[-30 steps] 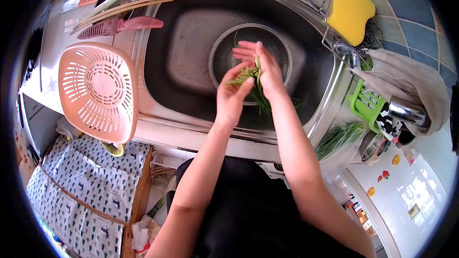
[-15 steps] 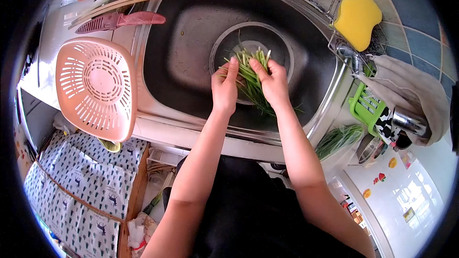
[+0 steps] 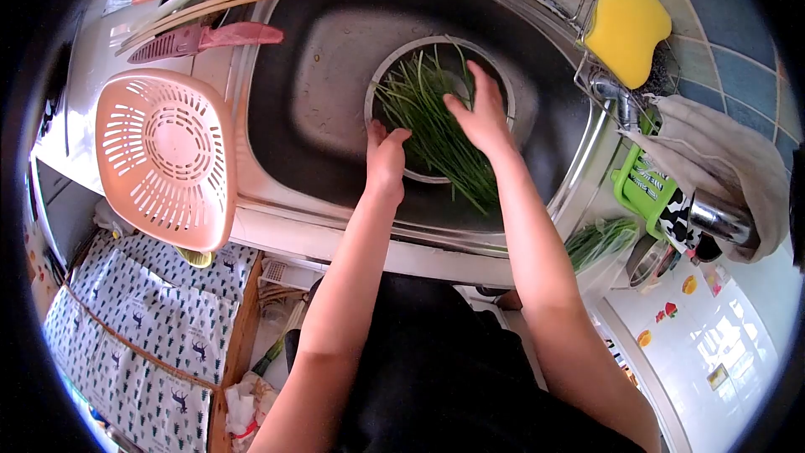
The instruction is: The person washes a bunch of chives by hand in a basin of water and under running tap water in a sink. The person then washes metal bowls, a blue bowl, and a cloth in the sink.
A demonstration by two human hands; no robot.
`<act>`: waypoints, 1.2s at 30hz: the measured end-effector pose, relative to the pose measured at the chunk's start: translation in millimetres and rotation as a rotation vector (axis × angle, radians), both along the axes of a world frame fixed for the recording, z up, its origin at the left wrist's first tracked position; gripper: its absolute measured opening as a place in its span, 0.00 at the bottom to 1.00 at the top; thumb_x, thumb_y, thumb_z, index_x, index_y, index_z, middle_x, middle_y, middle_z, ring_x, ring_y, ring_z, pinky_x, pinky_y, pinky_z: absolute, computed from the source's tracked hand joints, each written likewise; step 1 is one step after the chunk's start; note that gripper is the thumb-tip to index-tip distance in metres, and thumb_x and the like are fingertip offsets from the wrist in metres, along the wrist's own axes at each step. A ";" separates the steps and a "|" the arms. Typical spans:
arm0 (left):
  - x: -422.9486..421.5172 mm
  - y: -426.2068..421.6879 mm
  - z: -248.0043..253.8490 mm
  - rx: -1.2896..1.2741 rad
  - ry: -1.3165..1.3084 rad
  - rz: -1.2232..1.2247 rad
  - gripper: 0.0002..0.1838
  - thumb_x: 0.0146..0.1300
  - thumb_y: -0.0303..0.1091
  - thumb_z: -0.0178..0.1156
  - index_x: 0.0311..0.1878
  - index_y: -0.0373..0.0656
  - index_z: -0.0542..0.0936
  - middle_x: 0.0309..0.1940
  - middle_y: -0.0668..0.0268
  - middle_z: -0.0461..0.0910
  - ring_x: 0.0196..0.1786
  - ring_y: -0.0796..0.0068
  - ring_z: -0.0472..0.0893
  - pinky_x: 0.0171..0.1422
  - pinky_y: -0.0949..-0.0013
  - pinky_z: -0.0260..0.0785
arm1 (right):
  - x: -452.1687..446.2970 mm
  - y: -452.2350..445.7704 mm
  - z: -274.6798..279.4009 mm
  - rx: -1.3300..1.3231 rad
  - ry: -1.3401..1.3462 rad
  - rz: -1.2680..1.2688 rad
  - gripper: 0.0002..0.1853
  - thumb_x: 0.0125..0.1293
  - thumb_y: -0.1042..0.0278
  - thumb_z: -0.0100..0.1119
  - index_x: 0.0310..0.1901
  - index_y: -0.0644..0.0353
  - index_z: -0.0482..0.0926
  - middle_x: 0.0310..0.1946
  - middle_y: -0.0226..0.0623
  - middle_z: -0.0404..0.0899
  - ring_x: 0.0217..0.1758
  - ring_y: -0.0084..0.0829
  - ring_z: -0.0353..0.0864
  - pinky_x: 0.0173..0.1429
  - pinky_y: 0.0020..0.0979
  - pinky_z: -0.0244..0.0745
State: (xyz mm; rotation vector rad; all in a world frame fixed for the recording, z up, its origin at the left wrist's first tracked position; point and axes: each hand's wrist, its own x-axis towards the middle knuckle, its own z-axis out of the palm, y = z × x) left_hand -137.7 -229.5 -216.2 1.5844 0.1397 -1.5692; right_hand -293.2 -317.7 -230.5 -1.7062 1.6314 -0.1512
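Note:
A loose bunch of long green chives (image 3: 440, 122) lies across a round basin (image 3: 402, 50) in the dark sink, its leafy ends hanging over the near rim. At the left side of the bunch is my left hand (image 3: 386, 158), thumb stretched away from the fingers, which are partly hidden at the basin's edge. My right hand (image 3: 486, 117) is on the other side, fingers spread and thumb apart, by the chives' right edge. Neither hand is closed on the bunch.
Left of the sink (image 3: 319, 159) sit a pink plastic colander (image 3: 172, 147), a pink-handled knife (image 3: 205, 40) and long wooden chopsticks (image 3: 226, 8). To the right are a yellow sponge (image 3: 629, 29), a green basket (image 3: 641, 180) and bagged greens (image 3: 599, 242).
Both hands have let go of the chives and moved apart. The bunch, gripped with its pale ends up before, now lies spread over the basin.

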 end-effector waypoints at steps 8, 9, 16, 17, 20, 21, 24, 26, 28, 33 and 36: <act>-12.2 0.4 -34.2 0.154 0.064 0.105 0.22 0.61 0.31 0.56 0.58 0.38 0.68 0.57 0.60 0.67 0.60 0.66 0.66 0.68 0.63 0.52 | 42.8 51.9 -39.4 0.020 0.463 0.403 0.49 0.57 0.39 0.61 0.74 0.38 0.43 0.75 0.52 0.33 0.76 0.59 0.36 0.71 0.65 0.40; -11.4 -1.7 -32.9 0.154 0.093 0.102 0.21 0.62 0.31 0.56 0.58 0.38 0.69 0.57 0.60 0.67 0.59 0.65 0.66 0.67 0.63 0.52 | 42.1 57.5 -45.1 -0.016 0.500 0.476 0.49 0.56 0.40 0.62 0.74 0.39 0.45 0.75 0.51 0.35 0.76 0.58 0.37 0.72 0.63 0.41; -14.8 -16.7 -36.2 0.236 0.088 0.076 0.18 0.63 0.33 0.54 0.55 0.38 0.71 0.57 0.60 0.67 0.56 0.64 0.67 0.66 0.60 0.54 | 21.5 37.5 -52.8 -0.076 0.474 0.104 0.43 0.56 0.53 0.66 0.69 0.53 0.54 0.63 0.51 0.58 0.68 0.54 0.56 0.66 0.54 0.59; -14.1 -15.3 -44.6 0.198 0.115 0.083 0.18 0.62 0.32 0.55 0.54 0.38 0.71 0.56 0.60 0.68 0.55 0.64 0.68 0.66 0.61 0.54 | 27.1 42.0 -49.7 -0.115 0.490 0.135 0.43 0.55 0.55 0.68 0.68 0.57 0.54 0.60 0.51 0.61 0.65 0.52 0.61 0.62 0.51 0.63; -15.1 -8.4 -67.5 0.131 0.166 0.101 0.16 0.59 0.30 0.56 0.51 0.39 0.72 0.53 0.61 0.71 0.54 0.65 0.69 0.65 0.61 0.54 | 28.6 49.4 -52.0 -0.090 0.381 0.365 0.42 0.55 0.57 0.69 0.67 0.56 0.55 0.59 0.52 0.63 0.64 0.51 0.65 0.60 0.49 0.66; -15.2 -9.9 -63.0 0.139 0.161 0.109 0.15 0.58 0.29 0.56 0.50 0.39 0.73 0.51 0.62 0.73 0.53 0.66 0.70 0.64 0.62 0.55 | 25.6 45.3 -49.6 -0.032 0.409 0.470 0.40 0.56 0.58 0.68 0.65 0.57 0.56 0.58 0.52 0.65 0.59 0.50 0.71 0.55 0.46 0.73; -12.2 -12.3 -51.7 0.124 0.151 0.080 0.14 0.57 0.28 0.57 0.48 0.40 0.73 0.48 0.64 0.74 0.50 0.66 0.72 0.62 0.63 0.58 | 19.6 39.4 -45.0 0.031 0.371 0.209 0.38 0.56 0.60 0.67 0.65 0.57 0.56 0.57 0.52 0.66 0.54 0.50 0.75 0.49 0.44 0.78; -12.7 -11.4 -58.3 0.141 0.132 0.062 0.14 0.58 0.28 0.57 0.48 0.40 0.73 0.47 0.64 0.75 0.49 0.66 0.72 0.60 0.64 0.60 | 18.9 45.4 -52.6 0.034 0.326 0.065 0.37 0.57 0.63 0.66 0.64 0.59 0.56 0.56 0.54 0.68 0.52 0.52 0.77 0.46 0.43 0.79; -16.2 -11.4 -72.8 0.198 0.100 0.063 0.14 0.58 0.28 0.56 0.48 0.40 0.74 0.47 0.64 0.75 0.49 0.66 0.73 0.58 0.65 0.61 | 24.3 49.3 -56.6 0.125 0.330 -0.029 0.34 0.57 0.65 0.65 0.62 0.62 0.58 0.55 0.56 0.69 0.53 0.54 0.75 0.49 0.43 0.76; -12.5 -19.4 -48.8 0.049 0.181 -0.011 0.13 0.62 0.33 0.58 0.48 0.41 0.74 0.46 0.64 0.77 0.47 0.70 0.75 0.53 0.67 0.65 | 13.5 52.3 -52.3 0.404 -0.346 -0.127 0.33 0.62 0.62 0.63 0.65 0.63 0.60 0.60 0.53 0.70 0.58 0.49 0.75 0.56 0.42 0.73; -8.3 -17.6 -40.2 -0.049 0.289 -0.046 0.27 0.60 0.37 0.64 0.59 0.41 0.67 0.52 0.64 0.75 0.55 0.72 0.72 0.58 0.66 0.61 | -0.1 63.5 -54.0 0.449 -0.585 -0.285 0.26 0.66 0.57 0.60 0.59 0.62 0.68 0.48 0.40 0.77 0.47 0.35 0.78 0.51 0.34 0.74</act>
